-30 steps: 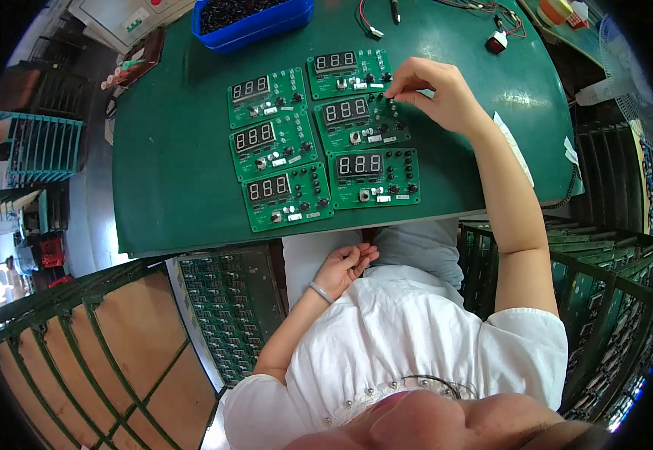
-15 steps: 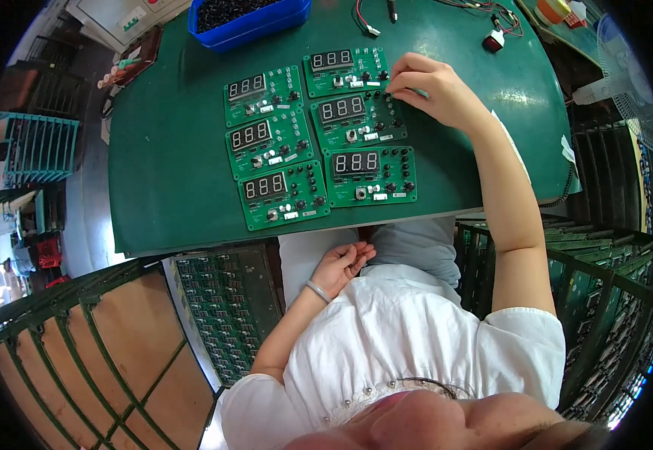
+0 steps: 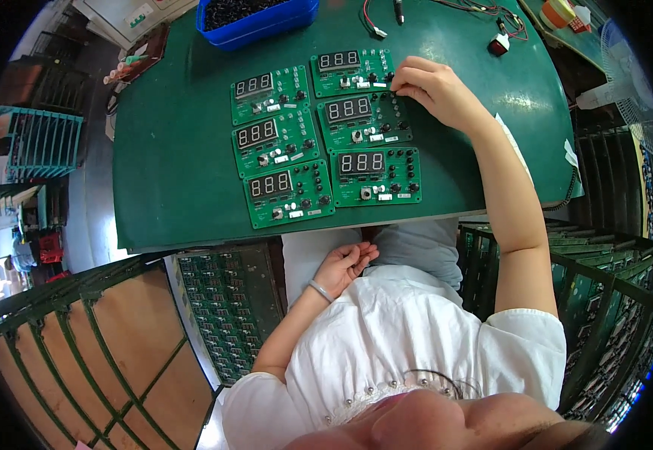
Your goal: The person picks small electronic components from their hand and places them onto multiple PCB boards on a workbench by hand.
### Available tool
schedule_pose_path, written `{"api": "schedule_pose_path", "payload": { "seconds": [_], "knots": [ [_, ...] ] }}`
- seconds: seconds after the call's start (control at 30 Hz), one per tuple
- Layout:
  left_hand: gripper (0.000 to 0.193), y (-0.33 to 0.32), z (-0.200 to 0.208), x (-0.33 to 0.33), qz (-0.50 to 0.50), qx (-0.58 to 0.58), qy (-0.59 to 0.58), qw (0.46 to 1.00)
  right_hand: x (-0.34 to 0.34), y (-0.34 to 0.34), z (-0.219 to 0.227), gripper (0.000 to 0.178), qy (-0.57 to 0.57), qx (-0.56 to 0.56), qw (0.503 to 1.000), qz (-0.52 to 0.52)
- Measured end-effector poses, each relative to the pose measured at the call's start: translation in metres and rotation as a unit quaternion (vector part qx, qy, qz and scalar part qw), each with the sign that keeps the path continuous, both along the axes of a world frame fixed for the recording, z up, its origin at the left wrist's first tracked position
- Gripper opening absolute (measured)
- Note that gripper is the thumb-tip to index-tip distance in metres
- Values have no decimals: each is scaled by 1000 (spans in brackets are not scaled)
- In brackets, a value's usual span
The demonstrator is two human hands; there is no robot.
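Note:
Several green circuit boards with three-digit displays lie in two columns on the green table. My right hand [image 3: 435, 91] is closed in a pinch at the upper right corner of the middle right-column board [image 3: 364, 121]; anything between the fingertips is too small to make out. That board has dark round caps along its top right. The nearest right-column board [image 3: 376, 177] and nearest left-column board [image 3: 289, 193] carry black caps, while pale parts show on the others, such as the far left-column board [image 3: 269, 94]. Down at my lap, my left hand [image 3: 346, 268] lies palm up, fingers curled, its contents hidden.
A blue bin [image 3: 259, 26] of small black parts stands at the far edge of the green table [image 3: 169, 165]. Cables, a pen-like tool [image 3: 399, 11] and a red switch [image 3: 499, 45] lie at the far right. Racks [image 3: 611, 277] and a fan [image 3: 626, 97] stand beside the table.
The whole view has shifted slightly, the boards appearing a little farther right. My right hand stays pinched at the same board corner, and my left hand keeps its place at my lap.

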State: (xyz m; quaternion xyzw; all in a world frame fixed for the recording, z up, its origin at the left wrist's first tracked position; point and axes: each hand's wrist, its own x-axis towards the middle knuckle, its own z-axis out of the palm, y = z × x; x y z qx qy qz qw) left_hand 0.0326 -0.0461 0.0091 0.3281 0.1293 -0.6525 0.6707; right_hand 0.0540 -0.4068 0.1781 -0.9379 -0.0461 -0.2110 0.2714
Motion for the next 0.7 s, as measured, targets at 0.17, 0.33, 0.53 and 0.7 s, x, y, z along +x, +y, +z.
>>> {"api": "schedule_pose_path", "payload": {
  "seconds": [0.17,0.33,0.53,0.7],
  "knots": [
    [26,2,-3,0,-7,-7,-9,1000,1,3,-1,8,9,-22,1000,4],
    [27,0,0,0,2,-6,-2,1000,-2,0,1,14,-39,137,990,-4],
    [26,0,1,0,-1,-9,-4,1000,1,1,1,15,-27,84,996,28],
    [33,-2,5,1,-10,20,-14,1000,1,3,1,14,13,83,996,27]
  ]
}}
